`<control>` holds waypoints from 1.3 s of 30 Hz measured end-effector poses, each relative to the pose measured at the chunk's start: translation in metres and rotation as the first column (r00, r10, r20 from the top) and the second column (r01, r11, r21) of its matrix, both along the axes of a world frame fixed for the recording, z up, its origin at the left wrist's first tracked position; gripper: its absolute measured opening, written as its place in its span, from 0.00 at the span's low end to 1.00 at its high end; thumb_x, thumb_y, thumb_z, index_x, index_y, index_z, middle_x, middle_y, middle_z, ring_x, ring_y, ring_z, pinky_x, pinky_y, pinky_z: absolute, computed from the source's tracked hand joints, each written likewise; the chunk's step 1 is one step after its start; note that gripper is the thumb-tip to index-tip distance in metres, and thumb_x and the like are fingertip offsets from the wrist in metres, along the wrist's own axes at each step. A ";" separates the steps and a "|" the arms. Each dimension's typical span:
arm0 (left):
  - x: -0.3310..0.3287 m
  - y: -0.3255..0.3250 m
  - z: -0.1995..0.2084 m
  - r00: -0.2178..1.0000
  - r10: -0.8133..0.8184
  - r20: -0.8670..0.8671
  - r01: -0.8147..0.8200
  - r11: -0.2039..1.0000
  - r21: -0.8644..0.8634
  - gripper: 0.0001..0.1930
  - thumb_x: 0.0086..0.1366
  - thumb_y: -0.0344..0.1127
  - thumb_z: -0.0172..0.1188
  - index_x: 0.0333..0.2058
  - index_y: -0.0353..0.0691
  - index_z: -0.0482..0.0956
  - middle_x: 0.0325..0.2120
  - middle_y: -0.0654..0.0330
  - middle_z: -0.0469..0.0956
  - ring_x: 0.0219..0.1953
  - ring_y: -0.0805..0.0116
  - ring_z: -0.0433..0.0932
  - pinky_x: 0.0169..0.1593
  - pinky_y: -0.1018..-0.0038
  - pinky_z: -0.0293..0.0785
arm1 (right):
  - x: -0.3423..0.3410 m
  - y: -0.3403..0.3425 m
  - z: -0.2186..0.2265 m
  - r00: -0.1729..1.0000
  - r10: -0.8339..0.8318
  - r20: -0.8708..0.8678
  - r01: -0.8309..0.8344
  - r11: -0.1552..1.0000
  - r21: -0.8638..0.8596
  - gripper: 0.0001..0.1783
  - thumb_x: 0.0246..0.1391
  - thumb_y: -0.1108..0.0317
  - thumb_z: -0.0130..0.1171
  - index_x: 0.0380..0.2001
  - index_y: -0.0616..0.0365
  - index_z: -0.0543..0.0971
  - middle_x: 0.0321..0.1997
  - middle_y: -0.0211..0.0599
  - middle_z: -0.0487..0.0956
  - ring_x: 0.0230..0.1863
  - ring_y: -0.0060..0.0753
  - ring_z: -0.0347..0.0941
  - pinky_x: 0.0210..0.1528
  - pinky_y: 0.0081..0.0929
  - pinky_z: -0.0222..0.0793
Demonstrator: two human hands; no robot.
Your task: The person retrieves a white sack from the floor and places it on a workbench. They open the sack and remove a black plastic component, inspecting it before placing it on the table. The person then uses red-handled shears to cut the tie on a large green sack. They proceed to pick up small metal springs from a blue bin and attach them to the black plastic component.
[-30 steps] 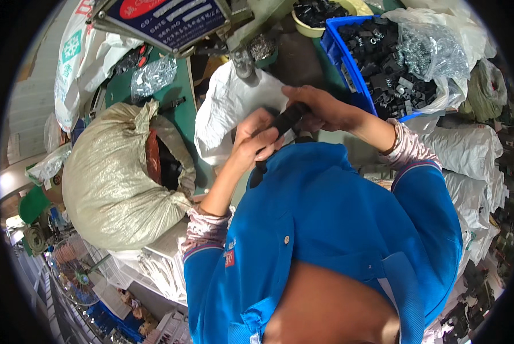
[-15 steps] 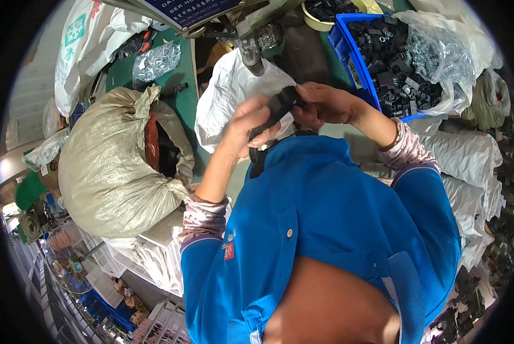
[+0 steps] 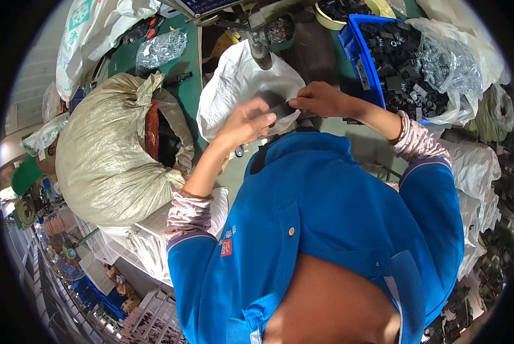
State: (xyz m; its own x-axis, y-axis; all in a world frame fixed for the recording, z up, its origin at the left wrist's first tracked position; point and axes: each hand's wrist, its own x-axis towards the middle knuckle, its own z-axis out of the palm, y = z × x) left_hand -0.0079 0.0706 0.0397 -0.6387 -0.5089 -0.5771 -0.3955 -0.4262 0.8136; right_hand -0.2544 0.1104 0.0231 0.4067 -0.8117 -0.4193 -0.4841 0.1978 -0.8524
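Observation:
Between my hands is a dark, elongated black part (image 3: 281, 110), blurred, its exact kind unclear. My right hand (image 3: 321, 100) pinches its right end between thumb and curled fingers. Around the left end are the thumb and fingers of my left hand (image 3: 246, 123), smeared by motion where they meet it. Right behind and below the part is a white woven bag (image 3: 225, 77) with its mouth spread wide. A metal machine arm (image 3: 260, 49) comes down over the bag's far side.
At the far right, a blue bin (image 3: 363, 69) holds black parts and a clear bag of springs (image 3: 440, 63). A bulging beige sack (image 3: 108, 155) stands on the left. Beyond it lie a clear bag of small parts (image 3: 162, 50) and a small black piece (image 3: 178, 78) on the green tabletop (image 3: 185, 46).
My hands have shifted slightly, the left one lower and its grip looser. The black part now sits lower, with less of it covered by my left fingers. The whole view has shifted slightly.

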 end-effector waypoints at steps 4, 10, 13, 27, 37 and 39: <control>-0.005 -0.001 -0.006 0.997 0.055 0.046 -0.053 0.998 -0.035 0.10 0.60 0.39 0.61 0.32 0.42 0.70 0.16 0.64 0.71 0.13 0.82 0.59 0.16 0.82 0.52 | -0.002 -0.008 -0.010 0.998 -0.005 -0.062 -0.003 0.992 -0.126 0.27 0.57 0.47 0.52 0.21 0.64 0.75 0.14 0.33 0.68 0.14 0.21 0.61 0.18 0.27 0.58; -0.013 -0.009 -0.016 0.998 0.040 0.046 -0.031 0.981 -0.189 0.07 0.63 0.38 0.58 0.31 0.44 0.70 0.15 0.66 0.70 0.11 0.85 0.56 0.14 0.83 0.46 | -0.009 -0.022 -0.028 0.995 0.030 -0.092 -0.050 0.975 -0.218 0.27 0.57 0.47 0.52 0.22 0.64 0.75 0.14 0.35 0.70 0.19 0.20 0.65 0.21 0.25 0.59; -0.016 -0.009 -0.002 0.998 0.048 0.043 -0.045 0.997 -0.060 0.08 0.63 0.38 0.57 0.30 0.44 0.69 0.15 0.67 0.69 0.10 0.85 0.56 0.13 0.83 0.46 | -0.014 -0.027 -0.004 0.996 0.080 0.042 -0.082 0.996 0.041 0.26 0.58 0.48 0.51 0.24 0.63 0.74 0.15 0.34 0.71 0.22 0.19 0.66 0.22 0.22 0.61; -0.038 -0.024 -0.020 0.933 0.089 0.348 0.111 0.850 -0.515 0.12 0.60 0.40 0.59 0.27 0.39 0.69 0.15 0.62 0.70 0.20 0.77 0.68 0.24 0.75 0.63 | -0.002 -0.056 -0.031 0.865 0.047 -0.499 -0.305 0.840 -0.450 0.22 0.56 0.50 0.50 0.23 0.61 0.74 0.20 0.46 0.74 0.24 0.50 0.70 0.28 0.38 0.65; -0.008 -0.006 0.009 0.987 0.091 -0.134 -0.138 0.902 -0.408 0.10 0.59 0.37 0.61 0.29 0.39 0.70 0.20 0.67 0.70 0.24 0.80 0.67 0.27 0.79 0.64 | -0.022 -0.056 0.028 0.896 0.267 0.354 -0.273 0.961 -0.036 0.20 0.61 0.54 0.47 0.27 0.62 0.74 0.16 0.31 0.71 0.18 0.19 0.68 0.22 0.20 0.62; -0.005 -0.002 0.019 0.968 0.020 -0.249 -0.134 0.882 -0.451 0.09 0.61 0.32 0.59 0.29 0.37 0.67 0.19 0.69 0.65 0.23 0.83 0.65 0.28 0.83 0.62 | -0.023 -0.050 0.033 0.836 0.239 0.493 -0.300 0.953 0.046 0.20 0.61 0.53 0.48 0.31 0.63 0.74 0.16 0.27 0.70 0.18 0.16 0.66 0.22 0.17 0.61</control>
State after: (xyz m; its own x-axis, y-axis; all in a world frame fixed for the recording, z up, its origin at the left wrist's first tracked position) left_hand -0.0125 0.0691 0.0586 -0.6714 -0.7334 -0.1061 -0.1547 -0.0013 0.9880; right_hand -0.2771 0.0607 0.0556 0.7759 -0.5980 -0.2008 -0.0729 0.2313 -0.9702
